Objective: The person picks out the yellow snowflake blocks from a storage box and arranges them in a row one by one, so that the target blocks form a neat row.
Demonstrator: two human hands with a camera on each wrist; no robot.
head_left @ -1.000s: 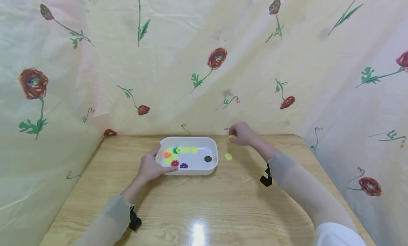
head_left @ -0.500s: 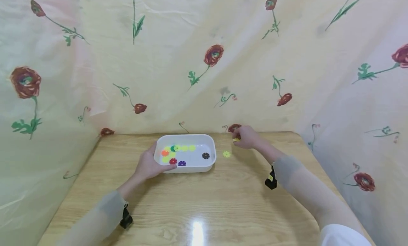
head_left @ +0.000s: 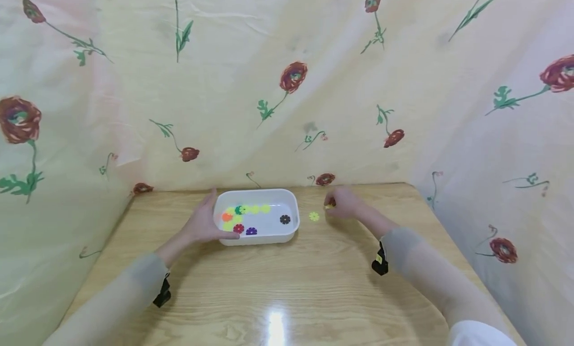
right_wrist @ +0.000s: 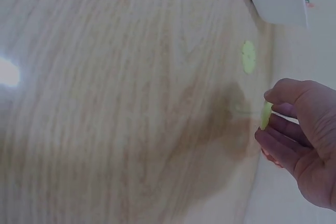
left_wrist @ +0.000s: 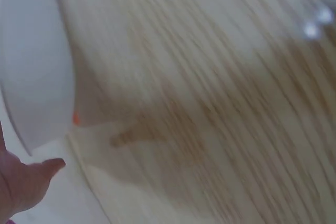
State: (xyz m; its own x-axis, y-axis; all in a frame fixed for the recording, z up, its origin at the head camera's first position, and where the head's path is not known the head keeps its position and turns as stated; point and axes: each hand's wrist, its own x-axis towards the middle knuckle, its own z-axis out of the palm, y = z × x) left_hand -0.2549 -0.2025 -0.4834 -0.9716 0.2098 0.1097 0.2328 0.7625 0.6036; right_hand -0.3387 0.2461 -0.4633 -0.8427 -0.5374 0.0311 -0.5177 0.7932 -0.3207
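Yellow is the disc (right_wrist: 266,115) the right grip (head_left: 345,203) pinches (another (right_wrist: 249,56) lies nearby).

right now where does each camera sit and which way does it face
Head: worn on the head, facing forward and down at the white tub and table; left hand, right hand and forearms show.
Left wrist: on that wrist, facing table and tub; part of the left hand shows.
Right wrist: on that wrist, facing the table; right hand pinches a yellow disc.
Shared: head and right wrist both show the loose disc on the table.
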